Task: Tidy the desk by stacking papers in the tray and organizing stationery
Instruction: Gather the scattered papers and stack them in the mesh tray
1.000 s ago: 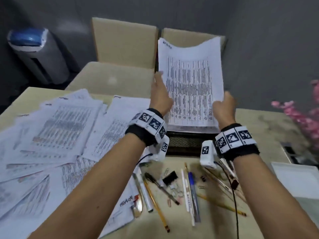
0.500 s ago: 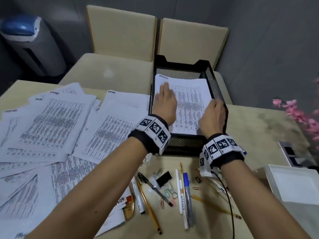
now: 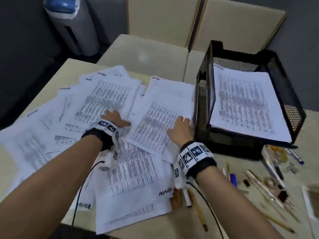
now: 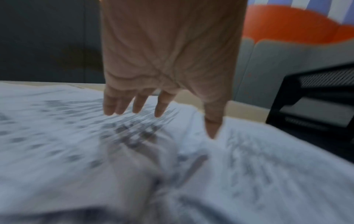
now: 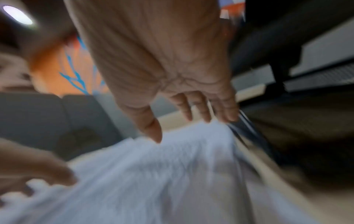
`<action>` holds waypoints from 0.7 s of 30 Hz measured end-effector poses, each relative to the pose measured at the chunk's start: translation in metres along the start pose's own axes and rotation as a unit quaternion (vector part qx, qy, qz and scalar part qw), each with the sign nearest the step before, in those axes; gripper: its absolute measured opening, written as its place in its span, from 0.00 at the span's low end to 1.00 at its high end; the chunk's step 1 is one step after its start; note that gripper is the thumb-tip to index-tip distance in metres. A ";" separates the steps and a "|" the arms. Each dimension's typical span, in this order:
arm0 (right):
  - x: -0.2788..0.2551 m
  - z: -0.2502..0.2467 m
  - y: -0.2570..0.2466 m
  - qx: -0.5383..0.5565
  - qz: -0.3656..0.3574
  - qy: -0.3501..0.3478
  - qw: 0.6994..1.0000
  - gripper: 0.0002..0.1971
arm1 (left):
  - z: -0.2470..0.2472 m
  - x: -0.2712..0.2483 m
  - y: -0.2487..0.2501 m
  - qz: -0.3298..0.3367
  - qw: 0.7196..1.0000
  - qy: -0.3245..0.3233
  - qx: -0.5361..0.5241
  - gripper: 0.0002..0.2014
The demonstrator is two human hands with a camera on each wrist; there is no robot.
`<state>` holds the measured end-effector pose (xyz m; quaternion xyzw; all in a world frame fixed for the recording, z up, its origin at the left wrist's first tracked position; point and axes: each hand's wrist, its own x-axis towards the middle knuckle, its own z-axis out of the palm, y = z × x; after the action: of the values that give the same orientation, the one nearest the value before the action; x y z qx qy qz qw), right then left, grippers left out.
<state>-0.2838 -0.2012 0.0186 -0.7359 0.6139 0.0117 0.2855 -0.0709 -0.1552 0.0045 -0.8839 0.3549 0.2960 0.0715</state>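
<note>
First batch in the tray, and you're going back for more.

You're swinging off the black mesh tray (image 3: 203, 104) at right of frame, where a stack of papers (image 3: 245, 104) is now lying, one load banked; your left hand (image 3: 114, 118) is hovering spread and empty over the loose sheets (image 3: 107, 100) at centre left; your right hand (image 3: 181, 130) is reaching flat, fingers relaxed, onto the sheet (image 3: 155, 125) just left of the tray; pens and pencils (image 3: 259, 183) are lying untouched at lower right.
</note>
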 end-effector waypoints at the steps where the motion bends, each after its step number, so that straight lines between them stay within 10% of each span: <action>1: 0.002 0.014 0.004 -0.009 0.051 -0.028 0.998 0.33 | 0.009 0.004 -0.016 -0.017 0.999 -0.032 0.019 0.50; 5: 0.010 0.038 0.012 0.043 0.146 -0.017 0.988 0.49 | 0.033 0.009 -0.042 -0.011 0.998 -0.023 0.052 0.53; 10: 0.026 0.034 0.004 0.073 0.179 0.067 0.979 0.22 | 0.015 0.011 -0.037 0.070 0.989 0.106 0.077 0.15; 15: 0.026 0.016 -0.021 0.132 0.077 0.166 0.974 0.15 | 0.012 0.020 -0.040 0.126 0.985 -0.005 -0.115 0.05; 21: 0.005 -0.042 -0.084 0.243 -0.097 0.391 0.882 0.12 | 0.013 0.008 -0.044 0.132 0.953 -0.113 -0.247 0.32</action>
<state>-0.2207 -0.2171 0.0863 -0.6439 0.5847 -0.4547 0.1918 -0.0434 -0.1227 -0.0145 -0.7798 0.3742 0.4792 -0.1490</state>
